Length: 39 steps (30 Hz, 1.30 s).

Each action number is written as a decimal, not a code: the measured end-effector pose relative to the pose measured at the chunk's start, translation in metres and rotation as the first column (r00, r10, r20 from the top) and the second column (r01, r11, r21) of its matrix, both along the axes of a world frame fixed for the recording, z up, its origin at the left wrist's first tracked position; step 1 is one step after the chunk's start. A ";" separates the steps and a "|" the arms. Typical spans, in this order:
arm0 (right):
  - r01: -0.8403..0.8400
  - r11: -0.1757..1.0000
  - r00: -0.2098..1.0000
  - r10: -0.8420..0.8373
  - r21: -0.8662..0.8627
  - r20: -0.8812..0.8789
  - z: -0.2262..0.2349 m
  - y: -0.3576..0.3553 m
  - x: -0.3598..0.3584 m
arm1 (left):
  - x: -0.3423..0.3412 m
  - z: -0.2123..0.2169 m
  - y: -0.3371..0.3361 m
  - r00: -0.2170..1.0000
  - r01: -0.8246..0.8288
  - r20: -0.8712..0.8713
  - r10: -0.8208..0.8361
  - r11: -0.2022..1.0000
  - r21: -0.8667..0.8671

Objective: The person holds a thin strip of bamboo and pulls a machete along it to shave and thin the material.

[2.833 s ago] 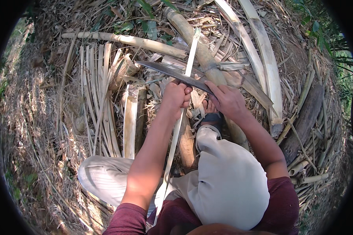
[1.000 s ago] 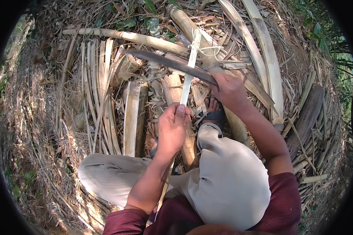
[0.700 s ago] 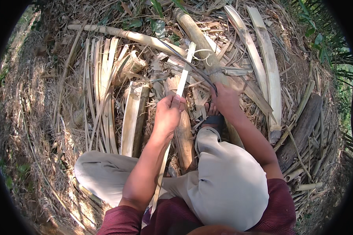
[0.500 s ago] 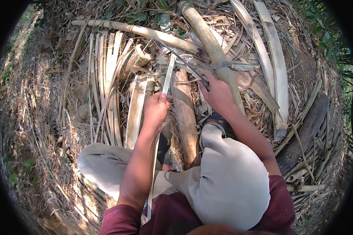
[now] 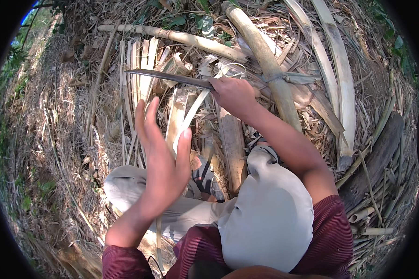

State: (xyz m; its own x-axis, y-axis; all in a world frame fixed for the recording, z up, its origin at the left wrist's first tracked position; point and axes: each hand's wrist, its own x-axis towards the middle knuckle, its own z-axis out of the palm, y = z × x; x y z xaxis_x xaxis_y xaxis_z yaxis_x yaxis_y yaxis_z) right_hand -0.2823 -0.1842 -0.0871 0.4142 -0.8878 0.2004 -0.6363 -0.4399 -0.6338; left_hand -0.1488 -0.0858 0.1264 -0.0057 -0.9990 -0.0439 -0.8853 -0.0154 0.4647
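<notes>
The head camera looks from above the person's own body, steeply down, over the pale trousers (image 5: pixel 267 216) to the left hand (image 5: pixel 165 174), the right hand (image 5: pixel 233 96) and the littered ground (image 5: pixel 70 144). It is near to the hands. Its wide fisheye view is upright, and straight edges bend toward the rim.

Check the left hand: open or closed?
Open: the left hand has its fingers extended and thumb apart, with the strip visible in the gap.
</notes>
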 end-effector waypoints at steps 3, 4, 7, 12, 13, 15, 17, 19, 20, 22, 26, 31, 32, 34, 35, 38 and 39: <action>0.030 0.999 0.997 -0.029 0.020 -0.078 0.010 -0.019 0.003 | -0.022 0.082 0.060 0.919 0.370 -0.257 -0.299 0.878 0.304; 0.033 0.998 0.995 -0.027 0.059 -0.098 0.016 -0.019 0.006 | -0.024 0.095 0.082 0.901 0.383 -0.381 -0.209 0.797 0.467; 0.070 0.996 0.993 -0.064 0.056 -0.104 0.022 -0.031 0.010 | -0.015 0.042 0.111 0.683 -0.114 -0.465 0.564 0.711 0.694; 0.113 0.993 0.992 -0.111 0.034 -0.065 0.036 -0.019 0.019 | -0.002 -0.058 0.073 0.326 -0.700 -0.802 0.501 0.698 0.152; 0.145 0.989 0.988 -0.143 0.038 -0.049 0.039 -0.022 0.014 | -0.003 -0.063 0.042 0.312 -0.724 -0.879 0.360 0.690 0.026; 0.174 0.983 0.985 -0.173 0.056 -0.012 0.043 -0.018 0.007 | 0.004 -0.074 -0.015 0.294 -0.768 -0.939 0.178 0.629 -0.122; 0.196 0.975 0.980 -0.197 0.103 0.005 0.046 -0.016 -0.009 | 0.008 -0.075 -0.059 0.227 -0.796 -0.971 0.080 0.589 -0.138; 0.241 0.969 0.968 -0.244 0.057 0.058 0.046 -0.019 -0.025 | 0.000 -0.058 -0.102 0.118 -0.775 -0.992 -0.035 0.622 -0.114; 0.260 0.965 0.961 -0.263 0.047 0.081 0.045 -0.015 -0.031 | -0.003 -0.051 -0.115 0.065 -0.748 -0.996 -0.064 0.657 -0.091; 0.273 0.955 0.954 -0.285 0.117 0.097 0.043 -0.018 -0.040 | 0.005 -0.042 -0.131 -0.141 -0.556 -0.982 -0.127 0.831 -0.027; 0.298 0.938 0.936 -0.324 0.180 0.140 0.030 -0.021 -0.060 | -0.043 -0.046 -0.163 0.047 -0.544 -0.992 -0.121 0.829 -0.127; 0.475 0.815 0.801 -0.556 0.332 0.219 0.028 0.036 -0.102 | -0.070 -0.051 -0.181 0.082 -0.541 -0.991 -0.103 0.831 -0.131; 0.519 0.804 0.778 -0.585 0.291 0.231 0.017 0.050 -0.115 | -0.077 -0.049 -0.184 0.078 -0.522 -0.992 -0.100 0.843 -0.127; 0.525 0.747 0.776 -0.617 0.409 0.130 0.022 0.067 -0.127 | -0.091 -0.046 -0.187 0.127 -0.558 -0.985 -0.118 0.812 -0.169; 0.530 0.711 0.774 -0.628 0.462 0.078 0.025 0.074 -0.131 | -0.088 -0.049 -0.190 0.106 -0.516 -0.986 -0.133 0.840 -0.168; 0.533 0.717 0.787 -0.615 0.449 0.047 0.026 0.094 -0.137 | -0.109 -0.051 -0.198 -0.110 -0.594 -0.981 -0.161 0.802 -0.065; 0.523 0.740 0.791 -0.606 0.423 0.083 0.029 0.100 -0.137 | -0.113 -0.053 -0.199 -0.035 -0.605 -0.997 -0.070 0.795 -0.034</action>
